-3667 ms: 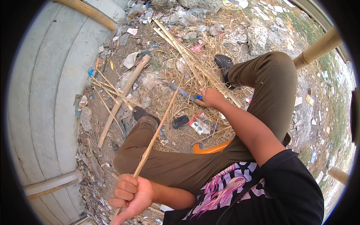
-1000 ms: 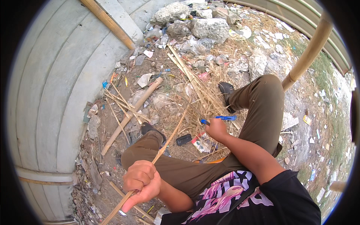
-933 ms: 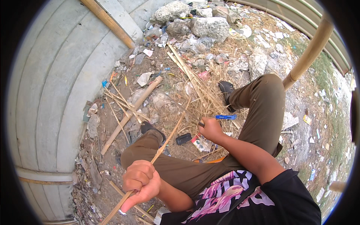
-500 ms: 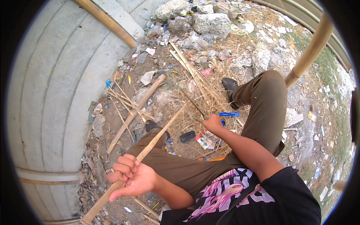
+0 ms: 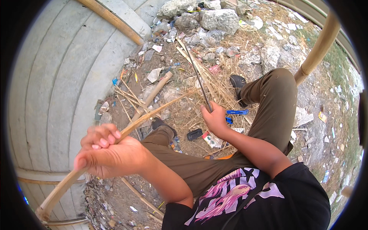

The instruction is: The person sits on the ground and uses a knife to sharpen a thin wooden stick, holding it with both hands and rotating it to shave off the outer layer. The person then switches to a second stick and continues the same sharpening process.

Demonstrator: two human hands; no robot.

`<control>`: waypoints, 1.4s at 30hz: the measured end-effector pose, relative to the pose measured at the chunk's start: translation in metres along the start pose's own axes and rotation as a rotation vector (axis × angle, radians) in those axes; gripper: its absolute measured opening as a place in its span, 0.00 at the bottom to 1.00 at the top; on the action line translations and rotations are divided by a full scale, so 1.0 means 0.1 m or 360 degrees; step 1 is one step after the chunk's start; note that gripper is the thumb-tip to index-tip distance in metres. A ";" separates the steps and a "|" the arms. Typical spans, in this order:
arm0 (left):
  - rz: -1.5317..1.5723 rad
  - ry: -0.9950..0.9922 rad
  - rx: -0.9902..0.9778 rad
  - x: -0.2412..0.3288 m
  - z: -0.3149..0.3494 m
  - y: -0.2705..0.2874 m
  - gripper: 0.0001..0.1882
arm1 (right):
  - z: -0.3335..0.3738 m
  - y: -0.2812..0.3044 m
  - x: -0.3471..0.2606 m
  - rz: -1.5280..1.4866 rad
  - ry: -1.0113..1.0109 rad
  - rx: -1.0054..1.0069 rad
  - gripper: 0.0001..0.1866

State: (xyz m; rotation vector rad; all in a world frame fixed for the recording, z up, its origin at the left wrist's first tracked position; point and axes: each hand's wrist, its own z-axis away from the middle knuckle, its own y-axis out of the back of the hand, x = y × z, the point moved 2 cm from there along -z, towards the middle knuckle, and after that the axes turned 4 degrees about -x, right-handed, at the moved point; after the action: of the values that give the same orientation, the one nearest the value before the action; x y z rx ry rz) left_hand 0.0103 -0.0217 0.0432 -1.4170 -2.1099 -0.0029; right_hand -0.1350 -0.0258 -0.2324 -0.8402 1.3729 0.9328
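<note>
Where left fingers (image 5: 101, 135) curl, bamboo (image 5: 143, 119) lies.

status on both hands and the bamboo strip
Left hand gripping slanted bamboo strip. Right hand holding thin dark tool. Blue object on ground near right hand.

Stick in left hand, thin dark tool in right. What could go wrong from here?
1. Bare left hand around the bamboo stick: it might pick up a splinter.
2. The thin dark tool in the right hand passes close to the stick's far end; if it's sharp, a slip could nick a leg.
3. Litter lies around the shoes, so footing may be poor.
</note>
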 end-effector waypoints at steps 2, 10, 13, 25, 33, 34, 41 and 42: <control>0.0167 0.0084 -0.0133 -0.06 0.08 -0.12 0.31 | 0.09 0.07 -0.32 -0.0060 0.0225 -0.0115 0.10; 0.0541 0.0225 -0.0531 -0.22 0.25 -0.22 0.29 | -0.10 0.06 0.57 0.0776 -0.0313 -0.0372 0.14; 0.0640 0.0314 -0.0506 -0.37 0.21 -0.15 0.28 | -0.06 0.09 0.56 0.0772 -0.0323 -0.0402 0.15; 0.0427 0.0317 -0.0315 0.24 -0.46 0.03 0.31 | 0.28 -0.17 -0.11 0.0252 0.0336 -0.0609 0.11; 0.0788 0.0484 -0.0944 -0.48 -0.31 -0.61 0.25 | -0.03 -0.13 0.35 0.0418 -0.0326 -0.0690 0.12; 0.0922 0.0546 -0.0998 -0.49 -0.33 -0.57 0.25 | -0.05 -0.08 0.32 0.0453 -0.0469 -0.0720 0.12; 0.0810 0.0748 -0.0767 -0.38 -0.31 -0.62 0.23 | 0.04 -0.15 0.23 0.0409 -0.0196 -0.0616 0.12; 0.0811 0.0745 -0.0796 -0.38 -0.28 -0.62 0.22 | 0.01 -0.17 0.40 0.0401 -0.0306 -0.0599 0.13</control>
State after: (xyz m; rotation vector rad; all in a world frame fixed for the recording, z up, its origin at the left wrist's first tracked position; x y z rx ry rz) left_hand -0.0191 -0.0893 0.0678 -1.9770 -1.3745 -0.6342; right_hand -0.1202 -0.0295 -0.2726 -0.8410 1.1691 1.4615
